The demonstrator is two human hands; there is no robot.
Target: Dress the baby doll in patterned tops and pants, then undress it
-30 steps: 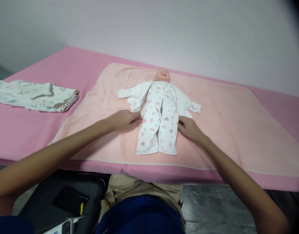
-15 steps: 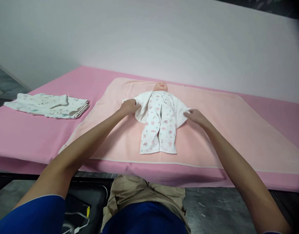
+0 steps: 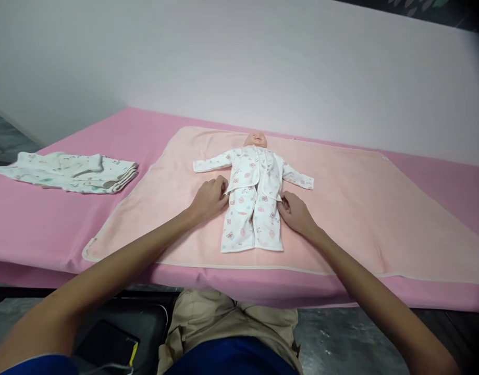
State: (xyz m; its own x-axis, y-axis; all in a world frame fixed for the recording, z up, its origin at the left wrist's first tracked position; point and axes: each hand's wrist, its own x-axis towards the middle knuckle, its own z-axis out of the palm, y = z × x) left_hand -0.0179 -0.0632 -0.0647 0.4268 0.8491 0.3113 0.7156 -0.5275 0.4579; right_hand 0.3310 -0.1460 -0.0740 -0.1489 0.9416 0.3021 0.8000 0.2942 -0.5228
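A baby doll lies face up with its head away from me, dressed in a white printed baby jacket and matching printed pants. The jacket's front panels lie over the chest, and both sleeves stretch out sideways. My left hand is closed on the jacket's lower left corner at the waist. At the opposite corner, my right hand pinches the hem beside the hip. The fingertips of both hands are partly hidden.
A peach blanket lies under the doll on a pink-covered table. Folded printed cloths sit at the left. Beyond the table stands a white wall. A black chair with a dark item on it is below the front edge.
The jacket's front panels, held spread outward before, now lie over the doll's chest. Both hands have come inward and nearer to me, and the sleeves now show.
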